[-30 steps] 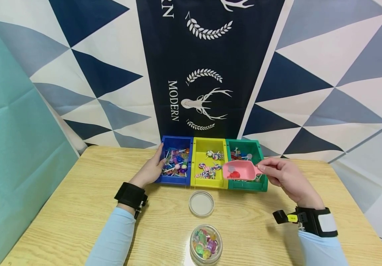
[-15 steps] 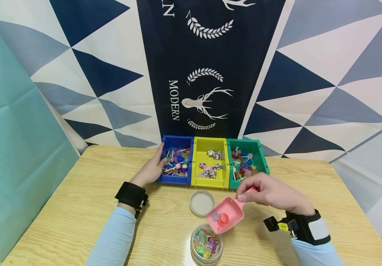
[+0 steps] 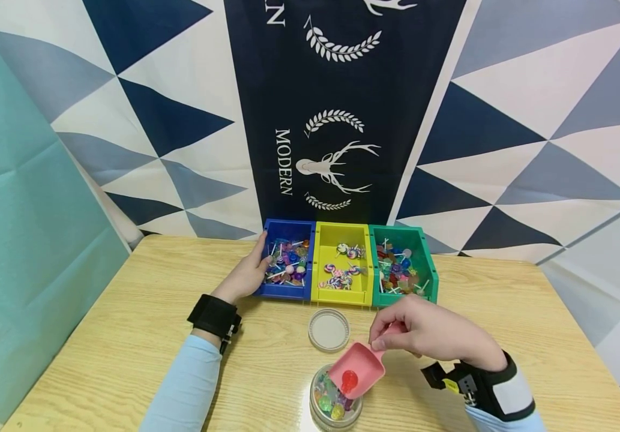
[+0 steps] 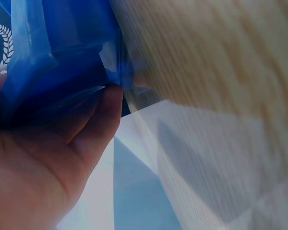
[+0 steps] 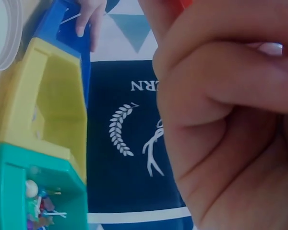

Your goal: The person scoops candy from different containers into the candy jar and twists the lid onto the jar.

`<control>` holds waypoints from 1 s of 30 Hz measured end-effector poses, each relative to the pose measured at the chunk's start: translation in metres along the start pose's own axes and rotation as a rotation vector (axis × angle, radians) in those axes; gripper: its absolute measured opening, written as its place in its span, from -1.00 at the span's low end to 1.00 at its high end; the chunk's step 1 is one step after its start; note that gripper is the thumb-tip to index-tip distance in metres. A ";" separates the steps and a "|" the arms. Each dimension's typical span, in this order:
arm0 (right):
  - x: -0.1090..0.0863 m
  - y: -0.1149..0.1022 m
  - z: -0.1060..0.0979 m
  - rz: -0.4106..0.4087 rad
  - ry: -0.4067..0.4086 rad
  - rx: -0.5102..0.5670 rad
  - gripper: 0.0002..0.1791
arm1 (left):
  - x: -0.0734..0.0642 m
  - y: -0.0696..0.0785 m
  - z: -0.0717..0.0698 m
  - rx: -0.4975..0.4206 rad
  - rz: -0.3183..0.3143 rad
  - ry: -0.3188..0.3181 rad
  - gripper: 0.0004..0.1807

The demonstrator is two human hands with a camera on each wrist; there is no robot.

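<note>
head view: my right hand (image 3: pixel 430 330) pinches the pink scoop (image 3: pixel 365 359) over the open jar (image 3: pixel 335 425), a red candy (image 3: pixel 349 381) in the scoop; my left hand (image 3: pixel 242 273) grips the blue bin (image 3: pixel 282 292). left wrist: my fingers (image 4: pixel 103 115) clasp it. right wrist: the green bin (image 5: pixel 12 191) touches the yellow bin (image 5: pixel 19 91).

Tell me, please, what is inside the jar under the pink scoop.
The jar holds colored pieces, green, yellow and purple among them. In the head view, the pink scoop covers its upper right part, hiding any pieces there.
</note>
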State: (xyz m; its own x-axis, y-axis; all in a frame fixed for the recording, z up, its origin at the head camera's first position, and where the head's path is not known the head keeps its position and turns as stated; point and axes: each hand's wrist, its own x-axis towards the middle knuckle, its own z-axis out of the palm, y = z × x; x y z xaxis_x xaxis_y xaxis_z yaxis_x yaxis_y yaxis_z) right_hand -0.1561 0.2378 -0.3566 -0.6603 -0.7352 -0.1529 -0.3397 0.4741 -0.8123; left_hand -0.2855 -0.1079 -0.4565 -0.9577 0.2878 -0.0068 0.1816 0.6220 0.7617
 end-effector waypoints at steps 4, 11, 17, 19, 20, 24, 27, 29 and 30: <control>-0.003 -0.003 0.000 0.005 0.018 -0.029 -0.91 | 0.000 0.000 0.001 -0.003 0.000 0.002 -0.30; -0.018 0.011 -0.021 0.016 0.172 -0.041 -0.91 | 0.000 0.000 0.000 0.007 0.005 -0.003 -0.30; -0.030 0.032 -0.042 0.223 0.670 -0.319 -0.84 | -0.001 0.000 -0.003 0.018 -0.012 -0.005 -0.30; -0.025 0.040 -0.045 0.269 0.805 -0.472 -0.81 | -0.001 -0.001 -0.005 0.020 -0.019 0.004 -0.30; -0.021 0.044 -0.046 0.285 0.852 -0.548 -0.81 | -0.001 -0.001 -0.006 0.018 -0.021 0.007 -0.30; -0.005 0.056 -0.051 0.292 0.893 -0.678 -0.87 | -0.001 0.000 -0.005 0.005 -0.013 -0.003 -0.30; 0.007 0.061 -0.058 0.288 0.829 -0.743 -0.93 | 0.000 0.000 -0.003 0.003 -0.008 -0.010 -0.31; 0.014 0.064 -0.063 0.283 0.781 -0.801 -0.94 | 0.000 0.000 -0.001 0.005 -0.012 -0.008 -0.31; 0.017 0.065 -0.065 0.282 0.760 -0.828 -0.93 | 0.000 0.001 -0.001 0.003 -0.012 -0.008 -0.31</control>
State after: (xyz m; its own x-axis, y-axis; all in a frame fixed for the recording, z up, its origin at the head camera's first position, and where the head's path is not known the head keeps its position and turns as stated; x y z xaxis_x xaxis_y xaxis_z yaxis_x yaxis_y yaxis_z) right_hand -0.2327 0.2874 -0.3753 -0.9195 -0.2052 0.3353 -0.2651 0.9535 -0.1433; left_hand -0.2858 -0.1079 -0.4554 -0.9580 0.2861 -0.0209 0.1710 0.6279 0.7593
